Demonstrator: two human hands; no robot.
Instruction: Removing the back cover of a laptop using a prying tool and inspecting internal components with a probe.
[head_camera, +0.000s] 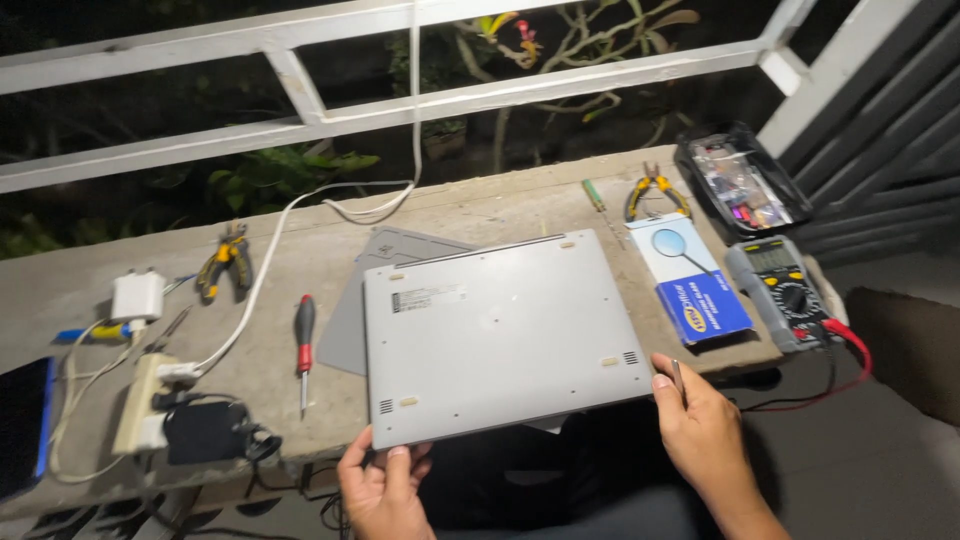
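Outdoor balcony or veranda at night, serving as makeshift electronics repair spot. Concrete ledge (480, 215) as workbench, white railing (400, 105) and dark foliage at 12 o'clock. Multimeter (785, 295) at 3 o'clock, pliers (225, 262) and power strip (145, 400) at 9 o'clock.

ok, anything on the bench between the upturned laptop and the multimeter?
Yes: in the head view a blue-and-white box with a magnifying glass on it lies between the laptop and the multimeter.
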